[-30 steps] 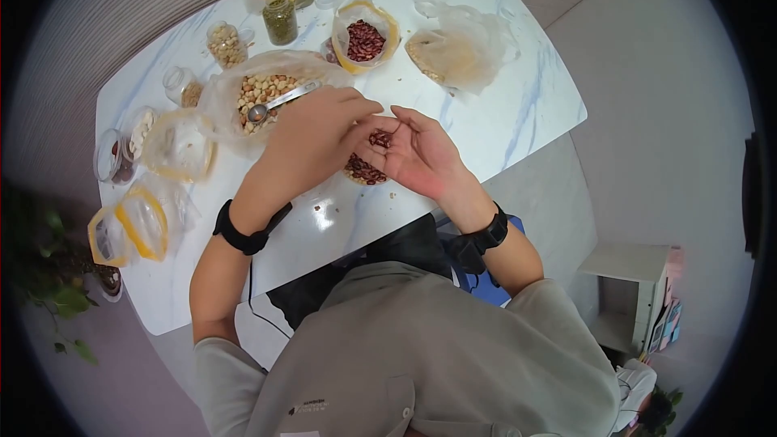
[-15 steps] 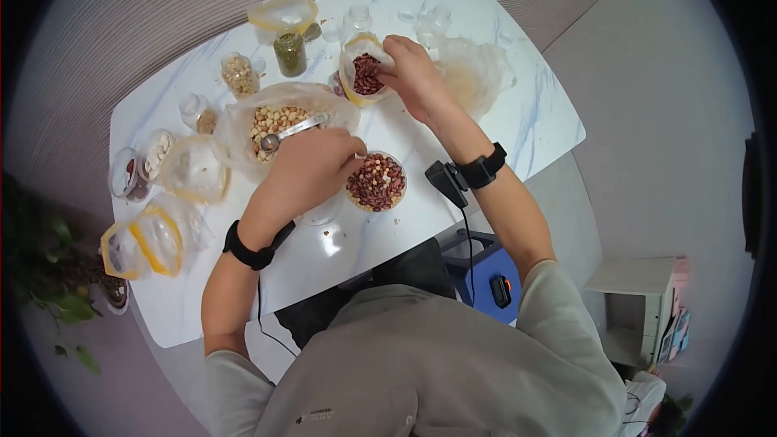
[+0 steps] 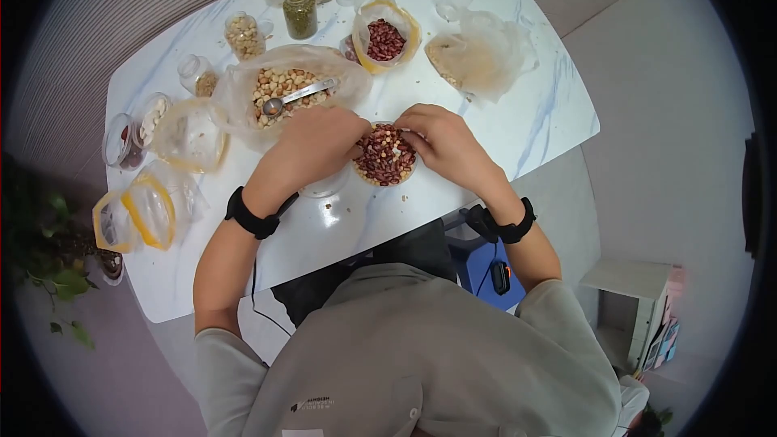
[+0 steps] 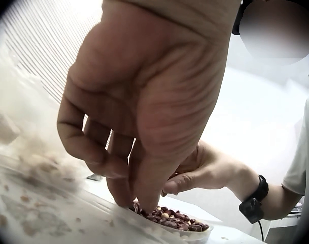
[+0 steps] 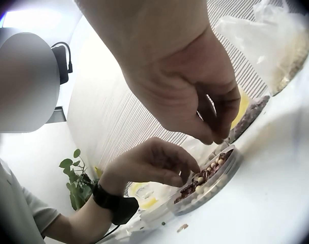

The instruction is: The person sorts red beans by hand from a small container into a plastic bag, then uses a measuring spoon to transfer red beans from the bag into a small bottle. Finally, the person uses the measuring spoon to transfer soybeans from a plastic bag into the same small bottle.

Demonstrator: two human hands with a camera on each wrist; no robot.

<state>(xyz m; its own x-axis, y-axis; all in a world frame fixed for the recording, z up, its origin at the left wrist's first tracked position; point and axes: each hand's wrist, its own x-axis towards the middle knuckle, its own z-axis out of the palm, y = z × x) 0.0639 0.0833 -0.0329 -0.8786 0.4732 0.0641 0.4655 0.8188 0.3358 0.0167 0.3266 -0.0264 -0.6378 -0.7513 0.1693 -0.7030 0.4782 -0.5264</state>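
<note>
A round clear container (image 3: 385,163) full of dark red beans and paler beans stands near the table's front edge. At its left rim the left hand (image 3: 317,144) has thumb and fingertips on the beans, pinching some in the left wrist view. Over the container's right rim, the right hand (image 3: 453,148) has its fingers bent down and thumb close to them; in the right wrist view its fingertips meet just above the rim, and whether a bean lies between them cannot be told. Behind the left hand lies a bag of tan nuts (image 3: 279,81) with a metal spoon (image 3: 303,95) on it.
Farther back stand a yellow-rimmed bag of red beans (image 3: 386,40), a jar of green beans (image 3: 300,16), a jar of pale nuts (image 3: 245,37) and a crumpled clear bag (image 3: 494,57). Several opened bags, including one yellow-edged (image 3: 150,210), and small jars line the left side.
The right hand first held beans in its palm over the container, reached to the bag of red beans, then came back to the container's right rim. The left hand stays at the left rim.
</note>
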